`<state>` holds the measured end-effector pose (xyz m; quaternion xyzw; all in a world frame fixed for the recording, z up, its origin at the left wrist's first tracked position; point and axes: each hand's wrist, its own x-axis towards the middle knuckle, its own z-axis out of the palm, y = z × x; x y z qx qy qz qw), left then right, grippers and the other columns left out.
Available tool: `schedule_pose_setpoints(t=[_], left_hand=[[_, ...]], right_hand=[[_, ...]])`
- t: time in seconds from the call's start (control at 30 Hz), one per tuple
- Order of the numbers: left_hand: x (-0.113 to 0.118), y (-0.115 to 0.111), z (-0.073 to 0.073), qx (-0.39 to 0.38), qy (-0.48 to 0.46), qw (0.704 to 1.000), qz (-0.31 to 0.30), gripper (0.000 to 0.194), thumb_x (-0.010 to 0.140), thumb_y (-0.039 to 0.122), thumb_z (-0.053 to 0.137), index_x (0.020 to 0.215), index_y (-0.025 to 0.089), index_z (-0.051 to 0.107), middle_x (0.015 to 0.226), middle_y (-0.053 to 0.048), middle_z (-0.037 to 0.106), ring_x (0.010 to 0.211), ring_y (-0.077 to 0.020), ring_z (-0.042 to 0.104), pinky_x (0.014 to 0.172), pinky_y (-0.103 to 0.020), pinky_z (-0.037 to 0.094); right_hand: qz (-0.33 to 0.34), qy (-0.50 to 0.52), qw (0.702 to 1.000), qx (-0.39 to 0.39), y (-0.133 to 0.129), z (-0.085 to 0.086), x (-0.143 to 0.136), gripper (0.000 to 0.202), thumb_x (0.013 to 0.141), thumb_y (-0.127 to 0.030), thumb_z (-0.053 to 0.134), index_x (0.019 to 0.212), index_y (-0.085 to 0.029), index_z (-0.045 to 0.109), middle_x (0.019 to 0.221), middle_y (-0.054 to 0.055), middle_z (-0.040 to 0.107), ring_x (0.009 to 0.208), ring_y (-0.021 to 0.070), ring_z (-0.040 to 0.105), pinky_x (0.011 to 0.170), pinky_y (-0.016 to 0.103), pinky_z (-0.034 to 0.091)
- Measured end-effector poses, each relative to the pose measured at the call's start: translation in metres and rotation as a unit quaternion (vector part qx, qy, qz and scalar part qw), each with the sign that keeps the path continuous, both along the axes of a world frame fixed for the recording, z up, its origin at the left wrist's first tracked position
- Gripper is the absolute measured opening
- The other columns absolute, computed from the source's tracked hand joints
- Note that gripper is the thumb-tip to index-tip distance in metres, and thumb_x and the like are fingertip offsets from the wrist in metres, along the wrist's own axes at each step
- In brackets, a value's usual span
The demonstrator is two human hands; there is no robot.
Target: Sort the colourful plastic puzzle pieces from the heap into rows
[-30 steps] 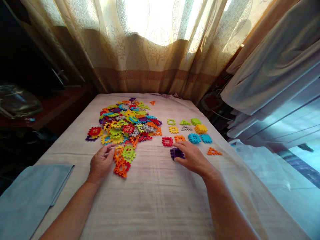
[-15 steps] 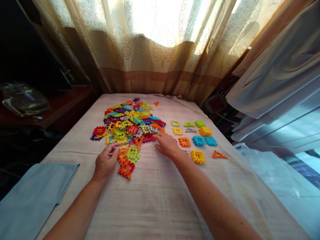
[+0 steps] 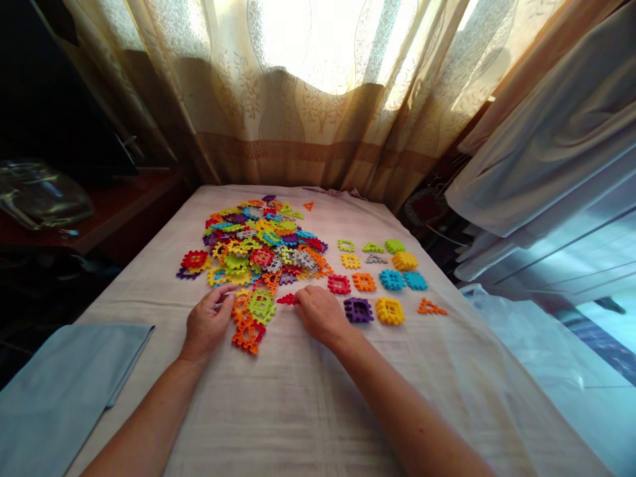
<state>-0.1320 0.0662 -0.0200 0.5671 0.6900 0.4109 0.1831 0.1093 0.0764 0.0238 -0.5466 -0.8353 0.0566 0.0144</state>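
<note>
My right hand [image 3: 322, 315] pinches a red toothed building piece [image 3: 286, 300] just off the near edge of the pile; the fingers cover part of it. Beside a small group of pieces rests my left hand [image 3: 207, 323], its fingers loosely curled, with a gap between thumb and fingers and nothing seen in it. That group includes a lime-green square piece [image 3: 262, 306] and orange pieces [image 3: 246, 333], lying partly over one another. Beyond both hands spreads a heap of mixed colourful interlocking pieces [image 3: 263, 232].
Sorted pieces lie to the right: a purple square stack [image 3: 358, 310], a yellow stack [image 3: 390, 311], a red square [image 3: 339, 284], a blue stack [image 3: 392, 279] and an orange triangle [image 3: 431, 307]. A folded blue cloth [image 3: 74, 377] covers the left edge. Curtains [image 3: 298, 126] hang behind.
My right hand has drawn back from the pile's front edge toward me and slightly left, with a red piece now in its fingers. My left hand has stayed in place.
</note>
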Motion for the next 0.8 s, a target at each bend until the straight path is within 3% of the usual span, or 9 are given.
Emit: schedule_pose_setpoints(t=[0.27,0.4,0.5,0.63,0.8], left_hand=[[0.000,0.000,0.001,0.002,0.023,1.000,0.007,0.043,0.078,0.049,0.050,0.105,0.023,0.069,0.086,-0.002,0.073,0.068,-0.0174,0.067,0.065,-0.025,0.053],[0.000,0.000,0.001,0.004,0.021,1.000,0.004,0.042,0.077,0.048,0.050,0.105,0.022,0.069,0.085,-0.002,0.074,0.067,-0.0172,0.067,0.065,-0.025,0.053],[0.000,0.000,0.001,0.004,0.016,1.000,-0.001,0.042,0.078,0.048,0.050,0.105,0.023,0.069,0.086,-0.002,0.074,0.066,-0.0167,0.067,0.064,-0.025,0.053],[0.000,0.001,0.000,0.002,0.023,1.000,0.003,0.042,0.077,0.048,0.049,0.104,0.023,0.070,0.084,-0.001,0.074,0.066,-0.0162,0.066,0.064,-0.024,0.053],[0.000,0.001,0.000,0.003,0.025,1.000,0.004,0.042,0.077,0.048,0.050,0.103,0.023,0.070,0.083,-0.001,0.074,0.068,-0.0166,0.067,0.064,-0.023,0.052]], right_hand=[[-0.102,0.015,0.994,-0.039,-0.002,0.009,0.018,0.031,0.095,-0.032,0.042,0.119,-0.022,0.059,0.097,0.010,0.074,0.092,0.0245,0.068,0.073,0.032,0.046],[-0.067,0.020,0.997,-0.033,-0.001,0.011,0.021,0.048,0.090,-0.037,0.048,0.136,-0.022,0.047,0.105,0.011,0.072,0.097,0.0257,0.066,0.075,0.033,0.047],[-0.025,0.009,0.998,-0.052,0.001,0.013,0.024,0.057,0.083,-0.031,0.055,0.139,-0.025,0.045,0.116,0.012,0.066,0.102,0.0265,0.064,0.078,0.034,0.048],[0.010,-0.022,0.995,-0.100,0.008,0.015,0.027,0.058,0.080,-0.021,0.052,0.137,-0.025,0.047,0.119,0.012,0.063,0.104,0.0265,0.063,0.077,0.034,0.048],[0.026,-0.047,0.994,-0.093,0.016,0.017,0.024,0.052,0.086,-0.014,0.043,0.136,-0.024,0.049,0.118,0.011,0.066,0.104,0.0260,0.063,0.076,0.033,0.048]])
